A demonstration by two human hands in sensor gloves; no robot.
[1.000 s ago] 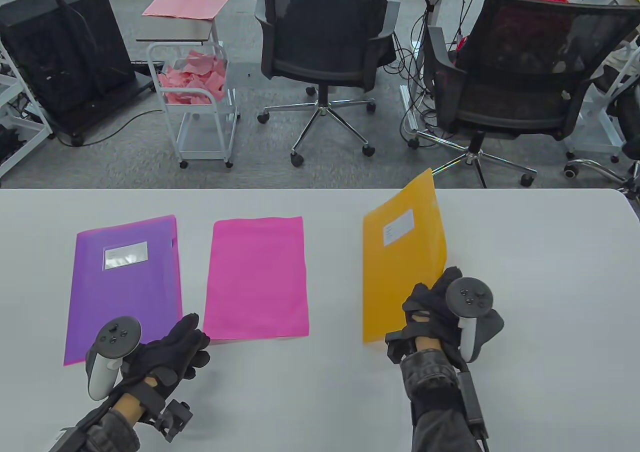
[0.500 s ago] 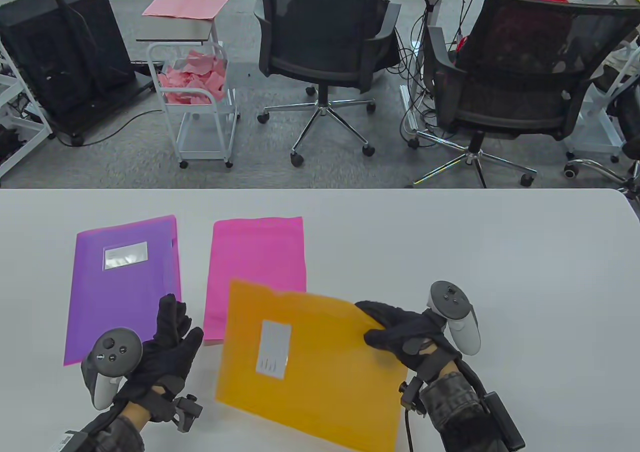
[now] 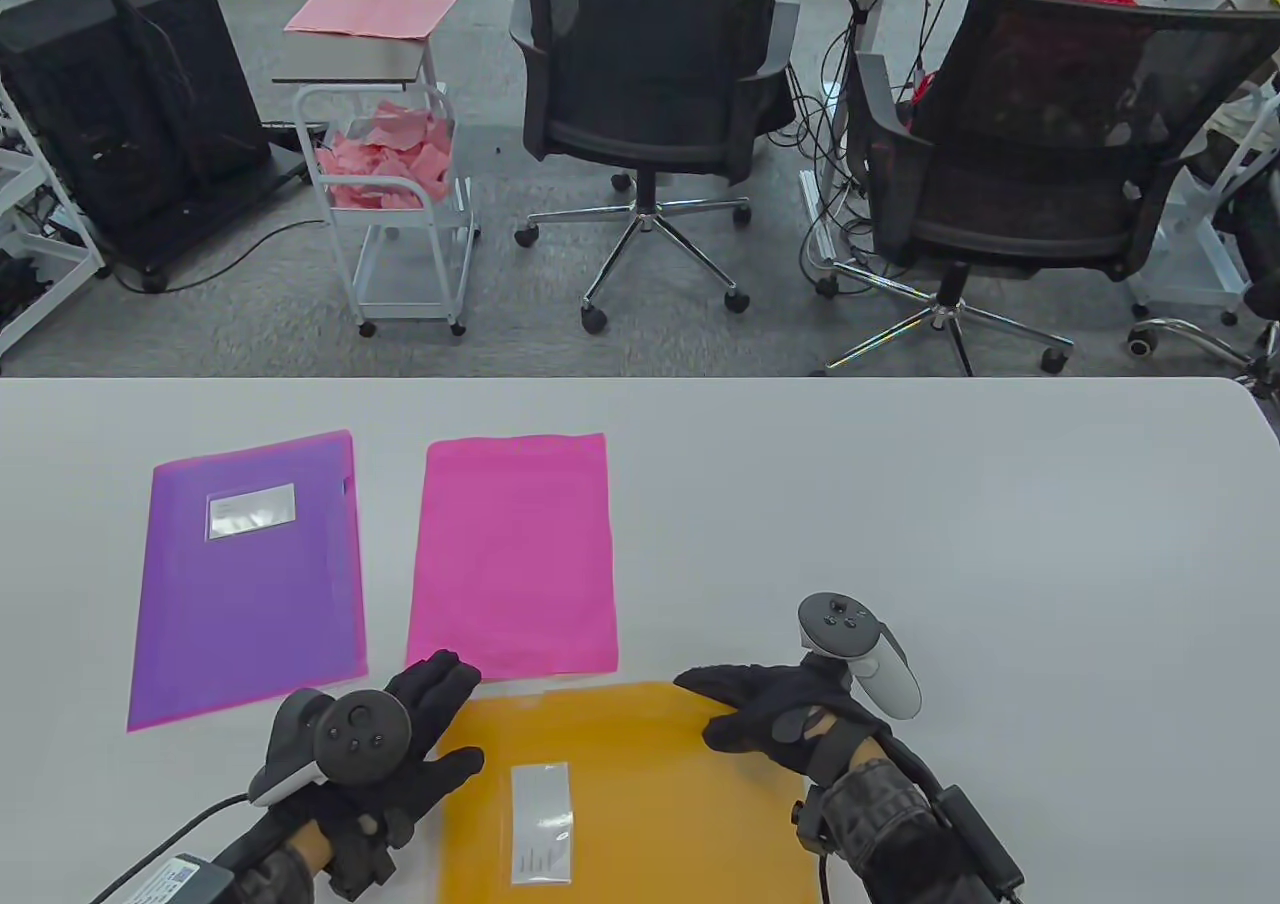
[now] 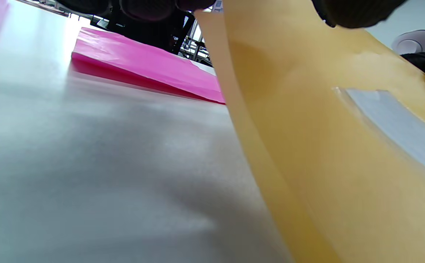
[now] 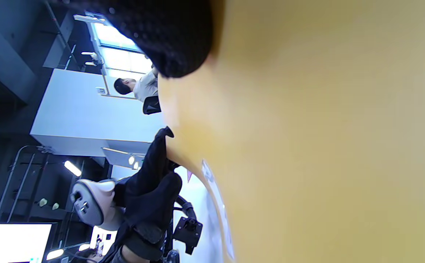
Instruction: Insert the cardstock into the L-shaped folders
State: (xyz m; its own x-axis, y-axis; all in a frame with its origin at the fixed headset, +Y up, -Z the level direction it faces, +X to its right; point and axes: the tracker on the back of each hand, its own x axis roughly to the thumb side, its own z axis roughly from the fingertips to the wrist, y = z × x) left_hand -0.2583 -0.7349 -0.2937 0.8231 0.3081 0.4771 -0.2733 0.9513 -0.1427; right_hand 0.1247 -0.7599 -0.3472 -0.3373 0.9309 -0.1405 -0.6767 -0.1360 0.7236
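Observation:
An orange L-shaped folder (image 3: 640, 794) with a white label lies low at the table's near edge, between my hands. My left hand (image 3: 452, 734) holds its left edge, thumb on top; the left wrist view shows the folder (image 4: 325, 146) lifted off the table, passing between my fingers (image 4: 150, 5) and thumb. My right hand (image 3: 715, 709) grips its top right corner; in the right wrist view a fingertip (image 5: 172, 36) presses on the folder (image 5: 325, 146). Pink cardstock (image 3: 512, 554) lies flat just beyond it. A purple folder (image 3: 245, 574) lies flat at the left.
The white table (image 3: 1000, 544) runs right of the folder. Beyond its far edge stand two office chairs (image 3: 650, 74) and a white cart (image 3: 390, 194) with pink paper scraps.
My right hand has swung the orange folder from upright at the right down to the near centre. My left hand moved right and took its left edge.

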